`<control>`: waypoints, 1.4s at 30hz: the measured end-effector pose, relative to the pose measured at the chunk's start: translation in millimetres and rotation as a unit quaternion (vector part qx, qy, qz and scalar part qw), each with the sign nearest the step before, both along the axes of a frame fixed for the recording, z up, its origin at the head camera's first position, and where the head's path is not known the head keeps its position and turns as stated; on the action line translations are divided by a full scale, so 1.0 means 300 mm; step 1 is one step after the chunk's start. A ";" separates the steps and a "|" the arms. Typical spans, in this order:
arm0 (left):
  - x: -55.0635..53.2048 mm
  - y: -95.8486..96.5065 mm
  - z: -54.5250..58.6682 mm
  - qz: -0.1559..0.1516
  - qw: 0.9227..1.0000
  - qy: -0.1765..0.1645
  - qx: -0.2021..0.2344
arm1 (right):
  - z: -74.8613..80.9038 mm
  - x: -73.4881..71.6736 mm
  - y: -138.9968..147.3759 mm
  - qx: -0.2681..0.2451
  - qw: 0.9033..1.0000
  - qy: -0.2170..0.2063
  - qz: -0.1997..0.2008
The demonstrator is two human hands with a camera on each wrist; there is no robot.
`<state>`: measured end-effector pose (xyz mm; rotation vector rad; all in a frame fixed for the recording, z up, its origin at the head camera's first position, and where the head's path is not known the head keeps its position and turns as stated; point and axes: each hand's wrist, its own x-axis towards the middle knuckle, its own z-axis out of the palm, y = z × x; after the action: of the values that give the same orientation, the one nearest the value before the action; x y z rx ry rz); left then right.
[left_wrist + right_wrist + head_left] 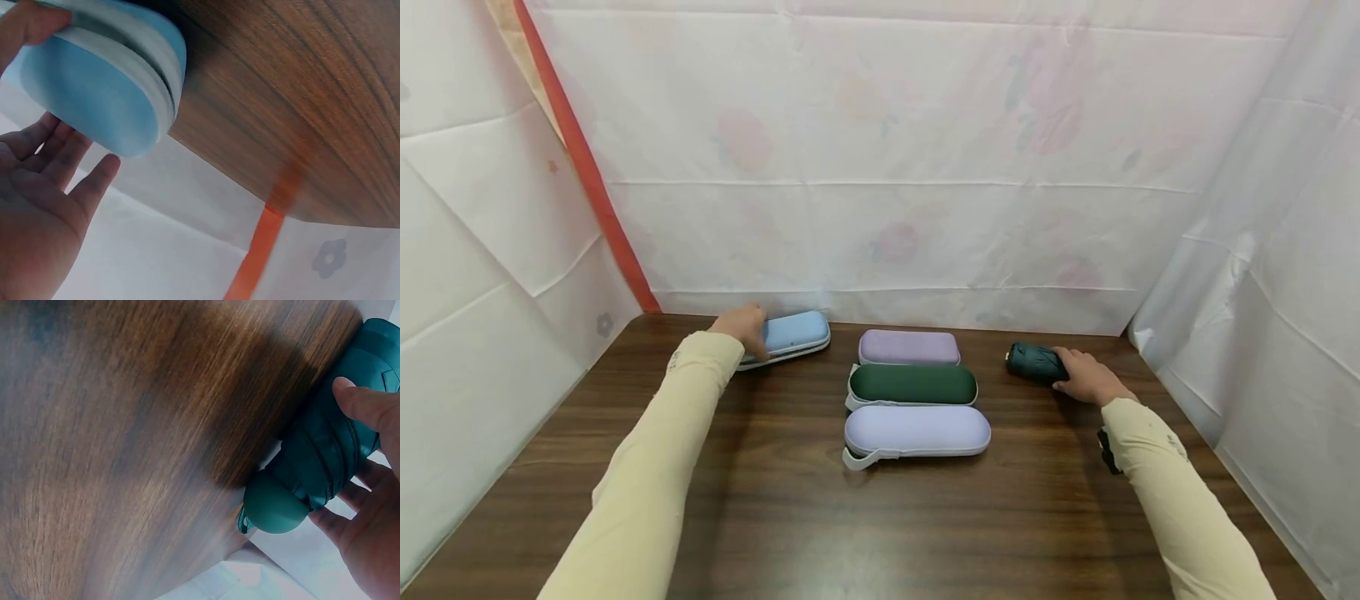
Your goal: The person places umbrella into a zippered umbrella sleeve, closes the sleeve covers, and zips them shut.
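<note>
At the back left of the table, my left hand (743,325) grips the left end of a light blue zip case (796,331). In the left wrist view the thumb lies on one side of this case (90,94), at its pale rim, with the fingers along the other side. At the back right, my right hand (1093,379) holds a dark green folded umbrella (1032,363) lying sideways. The right wrist view shows my thumb (359,403) across the wrapped cloth and the fingers on the opposite side. A rounded green end with a small cord loop sticks out past the hand.
Between the hands, three oblong cases lie in a column on the brown wooden table (857,533): a purple one (910,346) at the back, a dark green one (913,384), and a lavender one (917,429) with a strap in front. White floral sheeting (895,167) walls the back and sides.
</note>
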<state>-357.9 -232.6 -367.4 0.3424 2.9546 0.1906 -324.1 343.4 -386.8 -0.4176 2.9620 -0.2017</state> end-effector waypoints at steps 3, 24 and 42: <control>0.009 -0.016 0.018 -0.005 0.999 -0.016 0.042 | -0.006 -0.011 -0.003 -0.001 1.000 0.002 0.003; 0.229 0.016 0.198 -0.094 0.952 -0.032 0.288 | 0.009 -0.036 0.026 -0.008 1.000 0.008 0.002; 0.424 0.280 0.203 -0.149 0.896 -0.122 0.400 | -0.010 -0.042 0.022 0.001 1.000 0.010 -0.003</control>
<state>-230.7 -148.5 -306.4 0.7837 2.3841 1.3017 -336.8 350.0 -389.9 -0.4122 2.9838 -0.1969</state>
